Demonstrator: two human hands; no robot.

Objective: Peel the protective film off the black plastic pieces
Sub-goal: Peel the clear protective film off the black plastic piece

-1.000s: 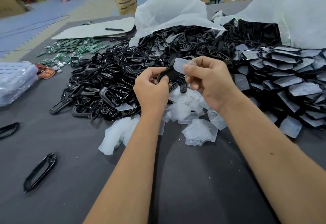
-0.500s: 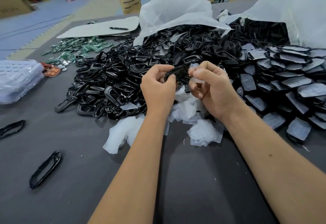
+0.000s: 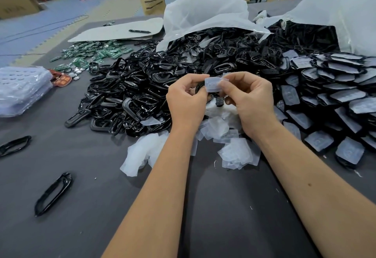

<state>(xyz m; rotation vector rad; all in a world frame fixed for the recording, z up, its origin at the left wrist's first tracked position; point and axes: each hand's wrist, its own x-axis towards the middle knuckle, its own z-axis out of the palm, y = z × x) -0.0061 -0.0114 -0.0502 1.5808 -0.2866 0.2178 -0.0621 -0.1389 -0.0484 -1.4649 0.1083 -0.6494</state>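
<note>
Nearest on the grey worktop (image 3: 234, 207) lies a scatter of discarded film scraps (image 3: 236, 152), just below the hands. Above them the left hand (image 3: 186, 103) has its grip closed round a black plastic piece (image 3: 200, 89), mostly hidden behind the fingers, while the right hand (image 3: 250, 99) pinches the pale protective film (image 3: 213, 84) between thumb and forefinger — the sheet stands up between both hands. The film looks thin, limp and near weightless, likely to cling or tear if yanked; best taken at a lifted corner. The piece seems stiff, light and glossy, so probably slippery — hold it by its edges. Beyond, a heap of bare black frames (image 3: 130, 95) spreads left, and film-covered pieces (image 3: 335, 87) stack to the right.
</note>
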